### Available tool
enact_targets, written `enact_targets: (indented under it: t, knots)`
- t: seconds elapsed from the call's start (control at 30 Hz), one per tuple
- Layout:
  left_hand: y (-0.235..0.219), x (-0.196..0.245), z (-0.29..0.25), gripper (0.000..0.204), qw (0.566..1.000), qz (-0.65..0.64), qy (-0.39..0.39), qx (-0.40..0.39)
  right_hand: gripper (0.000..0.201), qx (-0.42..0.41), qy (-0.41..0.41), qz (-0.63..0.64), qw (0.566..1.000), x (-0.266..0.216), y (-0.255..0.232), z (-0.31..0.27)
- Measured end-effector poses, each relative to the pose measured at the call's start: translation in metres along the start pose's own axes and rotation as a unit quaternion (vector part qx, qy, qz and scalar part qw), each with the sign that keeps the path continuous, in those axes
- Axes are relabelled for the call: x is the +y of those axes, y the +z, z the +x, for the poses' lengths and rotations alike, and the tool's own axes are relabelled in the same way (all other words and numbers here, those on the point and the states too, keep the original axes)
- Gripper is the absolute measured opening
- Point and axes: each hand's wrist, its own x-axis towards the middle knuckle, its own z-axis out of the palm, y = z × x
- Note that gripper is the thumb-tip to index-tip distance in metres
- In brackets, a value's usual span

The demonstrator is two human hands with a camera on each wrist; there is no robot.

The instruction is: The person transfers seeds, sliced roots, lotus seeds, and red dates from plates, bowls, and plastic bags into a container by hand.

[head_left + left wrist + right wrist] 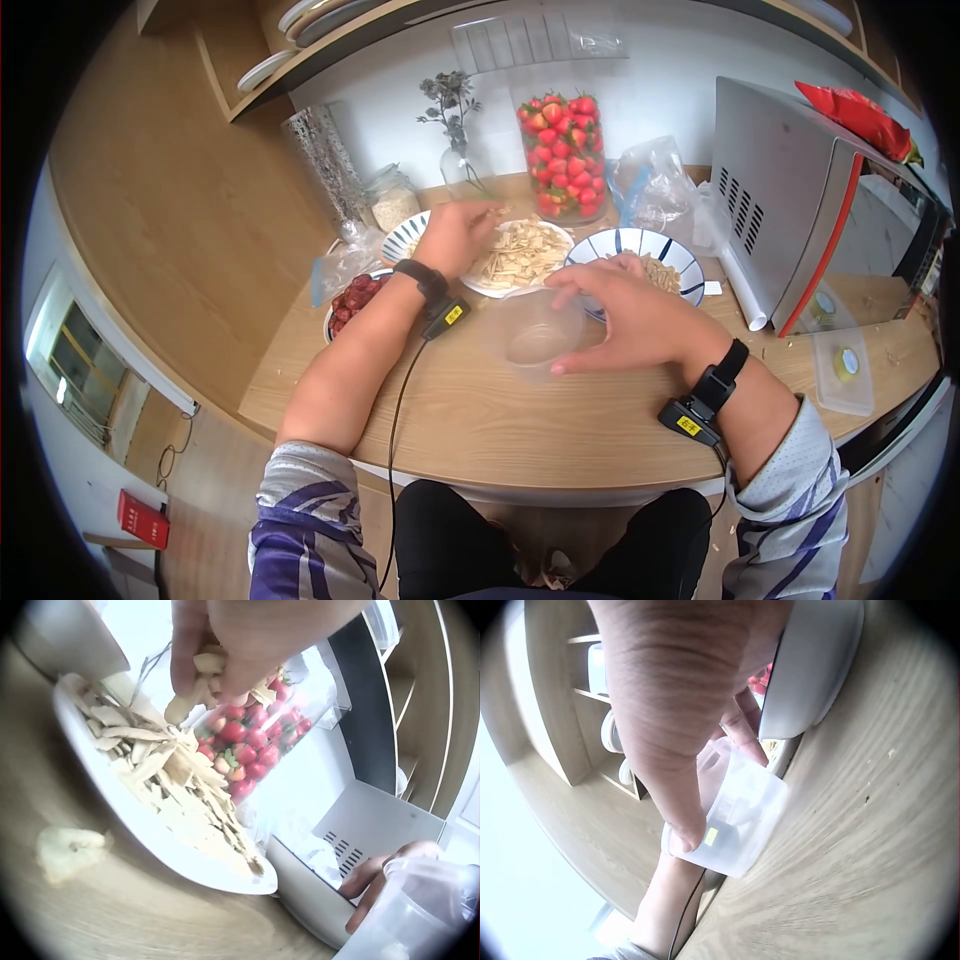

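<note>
My left hand (pixel 455 238) is above a white plate (pixel 139 832) heaped with pale dried slices (pixel 528 255). Several of these slices (pixel 202 682) are pinched between its thumb and fingers, as the left wrist view shows. My right hand (pixel 645 318) grips a translucent plastic tub (pixel 535 340) by the rim, fingers and thumb on opposite sides. The tub is tilted a little, low over the table in front of the plate. Close behind the right hand is a blue-striped bowl (pixel 690 268) with beige pieces in it.
A bowl of dark red dried fruit (pixel 357 298) is by the left forearm, with another striped bowl (pixel 398 240) behind. Farther back stand a clear container of strawberries (pixel 565 165), a vase (pixel 462 172) and a jar (pixel 392 200). A microwave (pixel 775 190) is at the right.
</note>
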Motion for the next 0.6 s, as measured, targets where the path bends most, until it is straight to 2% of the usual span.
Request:
enact_targets:
  t: [0.07, 0.17, 0.2, 0.27, 0.37, 0.47, 0.5, 0.6]
  knots:
    - [-0.007, 0.004, -0.001, 0.031, 1.0, -0.005, -0.019, -0.008, 0.096, 0.01, -0.01, -0.001, 1.0, 0.002, 0.001, -0.001]
    - [-0.018, 0.014, -0.003, 0.029, 0.994, -0.108, -0.014, -0.021, 0.095, -0.001, 0.001, 0.005, 1.0, 0.001, -0.001, -0.003]
    - [-0.021, 0.019, -0.006, 0.029, 0.984, -0.165, -0.012, -0.058, 0.096, 0.002, 0.0, 0.004, 1.0, 0.002, -0.001, -0.003]
    - [-0.048, 0.069, -0.025, 0.029, 0.952, -0.275, -0.012, -0.134, 0.096, 0.007, -0.001, 0.006, 1.0, 0.005, 0.003, -0.003]
    - [-0.055, 0.095, -0.043, 0.029, 0.897, -0.363, -0.013, -0.253, 0.096, 0.031, -0.034, 0.005, 0.999, 0.013, 0.009, -0.001]
    - [-0.055, 0.105, -0.053, 0.032, 0.921, -0.209, 0.059, -0.323, 0.096, 0.036, -0.037, 0.002, 0.999, 0.013, 0.008, -0.001]
    - [-0.054, 0.106, -0.055, 0.033, 0.931, -0.16, 0.091, -0.315, 0.095, 0.035, -0.033, 0.001, 0.999, 0.013, 0.008, -0.001]
    - [-0.053, 0.109, -0.058, 0.034, 0.919, -0.227, 0.022, -0.321, 0.095, 0.027, -0.025, 0.0, 0.999, 0.011, 0.006, -0.002]
